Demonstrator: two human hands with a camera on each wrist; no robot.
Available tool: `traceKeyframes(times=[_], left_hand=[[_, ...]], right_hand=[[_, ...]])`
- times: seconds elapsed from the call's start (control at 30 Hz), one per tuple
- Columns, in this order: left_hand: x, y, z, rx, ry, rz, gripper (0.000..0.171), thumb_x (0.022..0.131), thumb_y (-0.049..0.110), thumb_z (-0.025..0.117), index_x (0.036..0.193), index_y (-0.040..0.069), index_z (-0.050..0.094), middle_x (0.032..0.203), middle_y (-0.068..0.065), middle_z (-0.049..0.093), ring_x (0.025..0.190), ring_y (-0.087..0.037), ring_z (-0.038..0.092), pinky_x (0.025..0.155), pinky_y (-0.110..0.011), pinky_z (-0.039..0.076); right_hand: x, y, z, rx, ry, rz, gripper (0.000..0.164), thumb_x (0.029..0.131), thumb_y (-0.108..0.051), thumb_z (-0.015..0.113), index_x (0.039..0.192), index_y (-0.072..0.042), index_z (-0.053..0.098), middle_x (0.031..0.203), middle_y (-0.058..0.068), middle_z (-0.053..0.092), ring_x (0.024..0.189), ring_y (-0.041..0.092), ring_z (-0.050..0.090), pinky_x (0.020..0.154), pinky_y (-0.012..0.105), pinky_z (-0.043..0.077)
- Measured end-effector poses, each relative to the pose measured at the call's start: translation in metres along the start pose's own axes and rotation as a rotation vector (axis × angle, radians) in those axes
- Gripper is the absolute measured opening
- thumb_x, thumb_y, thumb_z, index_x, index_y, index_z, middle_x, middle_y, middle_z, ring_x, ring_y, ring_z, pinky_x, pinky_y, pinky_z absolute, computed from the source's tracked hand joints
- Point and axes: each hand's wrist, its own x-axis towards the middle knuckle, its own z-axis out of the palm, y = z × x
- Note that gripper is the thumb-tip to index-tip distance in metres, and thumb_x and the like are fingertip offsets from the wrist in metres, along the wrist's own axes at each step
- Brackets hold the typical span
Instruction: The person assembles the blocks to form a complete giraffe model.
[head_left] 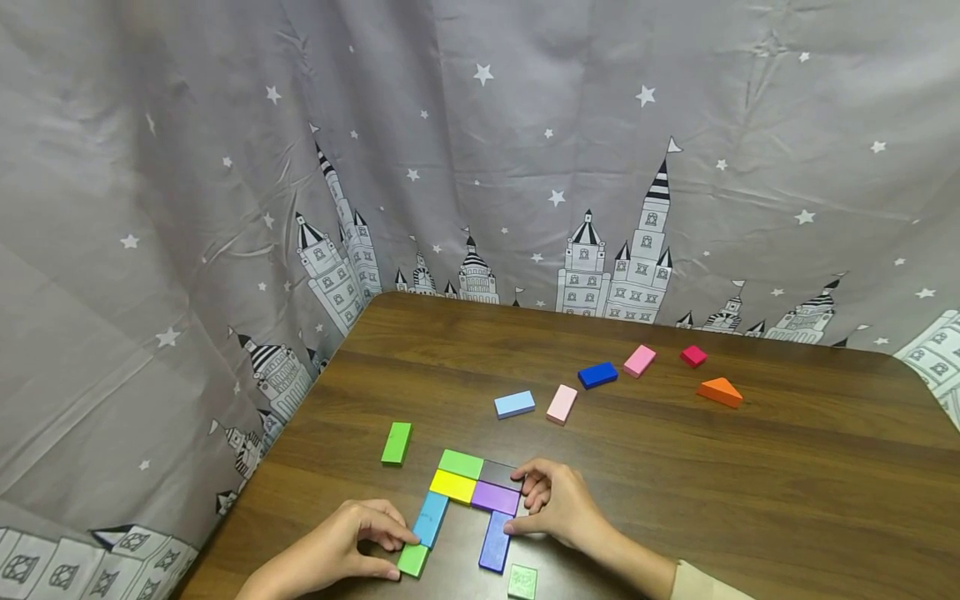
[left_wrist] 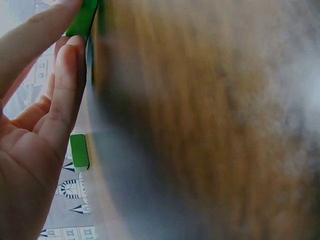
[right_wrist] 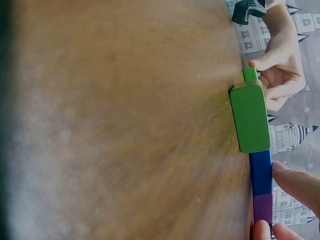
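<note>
Small coloured blocks lie joined in an arch shape on the table. Its left leg is a light blue block [head_left: 430, 518] and a green square block [head_left: 413, 560]. My left hand [head_left: 348, 537] pinches that green square between thumb and index finger. Across the top are a green block [head_left: 461, 463], a black block [head_left: 501, 474], a yellow block [head_left: 453, 486] and a purple block [head_left: 495, 497]. A blue block [head_left: 494, 543] forms the right leg. My right hand [head_left: 558, 504] touches the arch's right side, fingertips at the black block and thumb [right_wrist: 283, 167] at the blue one.
A pale green square block [head_left: 522, 582] lies by the right leg, a green block [head_left: 397, 443] beyond the left hand. Farther back are light blue [head_left: 514, 405], pale pink [head_left: 562, 404], dark blue [head_left: 597, 375], pink and red blocks, plus an orange triangle [head_left: 721, 392]. A grey curtain [head_left: 480, 167] hangs behind.
</note>
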Motion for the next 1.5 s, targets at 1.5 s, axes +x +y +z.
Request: traceKeyframes(times=[1.5], left_hand=[[0.022, -0.013, -0.012, -0.170, -0.017, -0.097, 0.034, 0.089, 0.007, 0.075, 0.119, -0.007, 0.068, 0.104, -0.014, 0.068, 0.085, -0.020, 0.068, 0.075, -0.032, 0.060]], right_hand=[[-0.035, 0.002, -0.005, 0.106, -0.130, -0.104, 0.037, 0.069, -0.007, 0.091, 0.095, 0.002, 0.067, 0.079, 0.008, 0.062, 0.064, 0.004, 0.055, 0.053, 0.019, 0.051]])
